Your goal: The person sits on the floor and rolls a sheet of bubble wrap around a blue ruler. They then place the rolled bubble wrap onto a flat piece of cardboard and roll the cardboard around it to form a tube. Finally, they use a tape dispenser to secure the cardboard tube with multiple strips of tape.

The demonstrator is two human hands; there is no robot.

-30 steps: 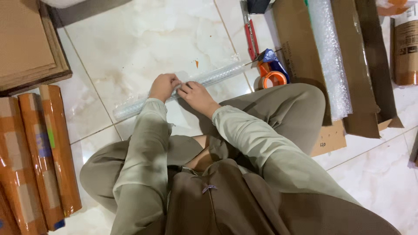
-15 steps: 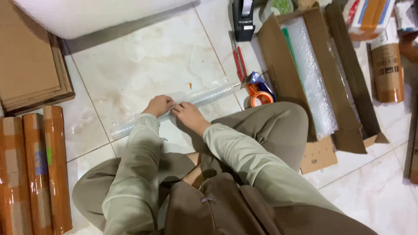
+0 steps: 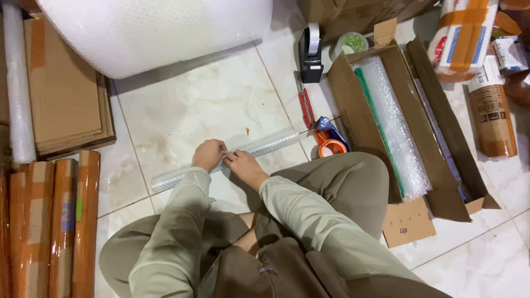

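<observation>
A long thin roll wrapped in bubble wrap [image 3: 265, 146] lies on the tiled floor in front of my crossed legs. My left hand [image 3: 209, 154] is closed on the roll's middle. Touching the wrap right beside it, my right hand [image 3: 242, 164] pinches the wrap with its fingertips. Both sleeves are pale green.
A big bubble wrap roll [image 3: 154, 30] lies at the back. Flat cardboard [image 3: 66, 94] and brown taped tubes [image 3: 49, 221] are at left. At right stand a tape dispenser [image 3: 311, 52], red cutter [image 3: 305, 107], orange tape roll [image 3: 331, 144] and an open carton [image 3: 458, 165] holding wrapped rolls.
The view has tilted up, so more of the floor's far side shows. My hands stay together on the roll's middle, with only small finger movement.
</observation>
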